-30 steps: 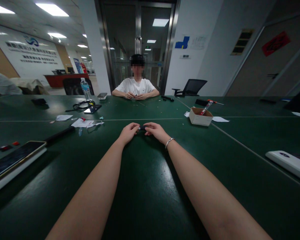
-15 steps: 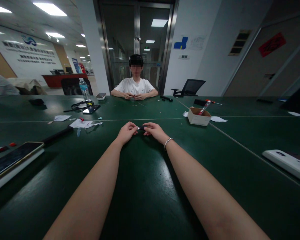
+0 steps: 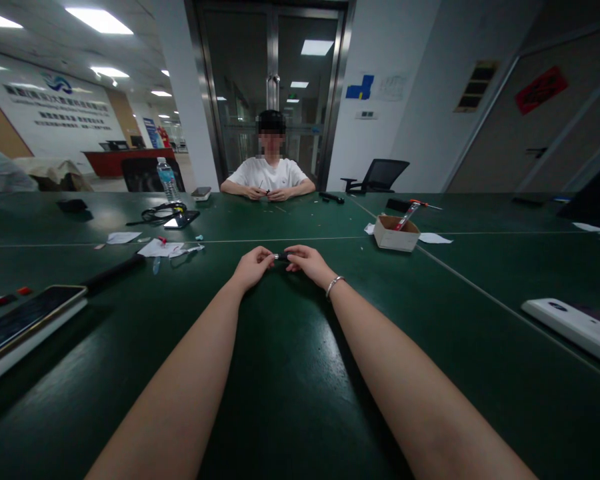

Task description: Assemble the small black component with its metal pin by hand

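Note:
Between my two hands, just over the green table (image 3: 280, 373), is a small black cylindrical piece with a silver end (image 3: 281, 257). Its exact kind is too small to make out. My left hand (image 3: 253, 270) pinches the silver end with closed fingers. From the other side, my right hand (image 3: 307, 263) grips the black end between thumb and fingers. Part of the piece is hidden behind the fingertips. A silver bracelet (image 3: 334, 285) circles my right wrist.
Across the table sits a person (image 3: 269, 175) with both hands together. On the right stand a cardboard box (image 3: 396, 239) holding a red tool and a white power strip (image 3: 570, 327). Leftward lie a phone (image 3: 27, 320), paper scraps (image 3: 161, 248), a cable (image 3: 160, 212) and a water bottle (image 3: 167, 180).
The camera view has shifted very slightly. Both hands keep the same hold on the small piece, with no other clear change.

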A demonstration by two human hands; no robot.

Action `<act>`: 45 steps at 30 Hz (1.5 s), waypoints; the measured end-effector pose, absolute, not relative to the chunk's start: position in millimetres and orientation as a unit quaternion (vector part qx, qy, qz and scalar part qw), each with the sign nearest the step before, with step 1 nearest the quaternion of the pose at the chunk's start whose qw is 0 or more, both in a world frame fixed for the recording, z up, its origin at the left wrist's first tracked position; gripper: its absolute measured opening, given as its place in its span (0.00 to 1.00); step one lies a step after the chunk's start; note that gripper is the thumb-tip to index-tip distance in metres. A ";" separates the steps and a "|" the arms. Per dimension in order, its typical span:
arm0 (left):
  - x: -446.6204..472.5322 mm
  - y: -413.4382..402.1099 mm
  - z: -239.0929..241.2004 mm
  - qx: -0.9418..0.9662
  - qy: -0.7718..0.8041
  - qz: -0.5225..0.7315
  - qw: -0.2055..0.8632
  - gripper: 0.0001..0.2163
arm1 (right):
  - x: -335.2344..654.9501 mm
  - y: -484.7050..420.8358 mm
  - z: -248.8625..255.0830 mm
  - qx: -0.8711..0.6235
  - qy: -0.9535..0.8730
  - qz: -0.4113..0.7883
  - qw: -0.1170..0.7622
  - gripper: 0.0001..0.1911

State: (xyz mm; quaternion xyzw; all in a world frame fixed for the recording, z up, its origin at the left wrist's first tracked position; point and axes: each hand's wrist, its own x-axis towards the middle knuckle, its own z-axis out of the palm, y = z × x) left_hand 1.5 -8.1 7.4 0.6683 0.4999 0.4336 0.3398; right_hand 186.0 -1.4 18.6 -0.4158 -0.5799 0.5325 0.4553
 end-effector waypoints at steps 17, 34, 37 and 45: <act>2.9 -12.0 16.1 0.668 0.568 0.401 0.268 0.16 | 187.8 -3.1 18.2 -0.398 -0.586 0.528 0.468 0.09; 3.5 -18.3 22.0 0.697 0.599 0.341 0.198 0.22 | 190.5 0.2 14.6 -0.370 -0.619 0.535 0.440 0.13; 3.0 -18.3 21.1 0.688 0.598 0.346 0.223 0.21 | 190.3 -1.0 15.8 -0.371 -0.621 0.533 0.440 0.12; 4.9 -14.0 23.3 0.664 0.608 0.356 0.250 0.22 | 190.0 -1.7 16.2 -0.363 -0.629 0.529 0.440 0.12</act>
